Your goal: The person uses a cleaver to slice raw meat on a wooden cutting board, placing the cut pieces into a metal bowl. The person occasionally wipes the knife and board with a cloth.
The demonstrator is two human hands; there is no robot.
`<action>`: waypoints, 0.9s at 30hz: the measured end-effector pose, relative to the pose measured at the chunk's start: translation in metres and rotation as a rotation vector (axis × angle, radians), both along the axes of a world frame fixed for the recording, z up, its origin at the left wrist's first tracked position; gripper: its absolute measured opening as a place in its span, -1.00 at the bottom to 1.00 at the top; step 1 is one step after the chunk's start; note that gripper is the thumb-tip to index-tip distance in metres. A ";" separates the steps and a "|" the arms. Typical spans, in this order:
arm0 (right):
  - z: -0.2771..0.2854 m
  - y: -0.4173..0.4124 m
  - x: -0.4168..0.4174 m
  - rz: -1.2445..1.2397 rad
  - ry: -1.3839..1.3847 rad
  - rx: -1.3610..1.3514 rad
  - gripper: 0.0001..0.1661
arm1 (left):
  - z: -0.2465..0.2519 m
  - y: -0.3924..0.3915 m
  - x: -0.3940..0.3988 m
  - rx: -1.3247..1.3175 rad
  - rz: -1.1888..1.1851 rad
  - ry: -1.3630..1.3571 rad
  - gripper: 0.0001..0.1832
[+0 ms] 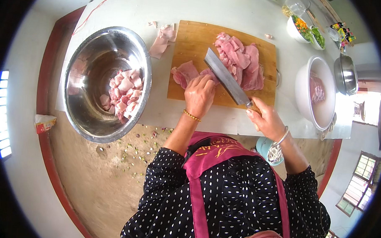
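Note:
My right hand (267, 119) grips the wooden handle of a cleaver (226, 76), whose blade slants up and left over a wooden cutting board (193, 43). My left hand (200, 95) rests its curled fingers on a piece of raw meat (210, 75) left of the blade. Another slab of raw meat (186, 72) lies at the board's left edge, partly behind these fingers. Sliced raw meat (238, 57) is heaped on the right half of the board, beyond the cleaver. Pale strips of pork skin (163, 41) lie on the table just left of the board.
A large steel bowl (106, 138) with cut meat pieces stands at the left. To the right are a white basin (300, 83) holding a meat chunk, a steel bowl (346, 74) and a bowl of chopped vegetables (294, 33). A light blue bucket (262, 146) stands below the table's near edge.

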State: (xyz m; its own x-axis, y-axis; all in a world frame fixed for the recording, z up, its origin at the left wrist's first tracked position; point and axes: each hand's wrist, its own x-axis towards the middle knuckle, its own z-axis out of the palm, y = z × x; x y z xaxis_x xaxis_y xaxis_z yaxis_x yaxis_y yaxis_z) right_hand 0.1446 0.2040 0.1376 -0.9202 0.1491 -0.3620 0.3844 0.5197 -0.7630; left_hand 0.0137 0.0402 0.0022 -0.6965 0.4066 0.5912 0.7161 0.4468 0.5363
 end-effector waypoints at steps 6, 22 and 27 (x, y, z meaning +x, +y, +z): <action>-0.042 -0.015 -0.048 0.032 0.202 -0.006 -0.74 | 0.006 0.001 -0.002 0.026 -0.029 -0.031 -0.89; -0.003 -0.003 -0.009 0.040 0.041 -0.010 -0.65 | 0.004 -0.001 0.001 0.055 0.021 0.044 -0.83; -0.038 -0.024 -0.054 0.035 0.205 0.019 -0.72 | 0.006 -0.003 -0.003 0.039 0.006 -0.031 -0.83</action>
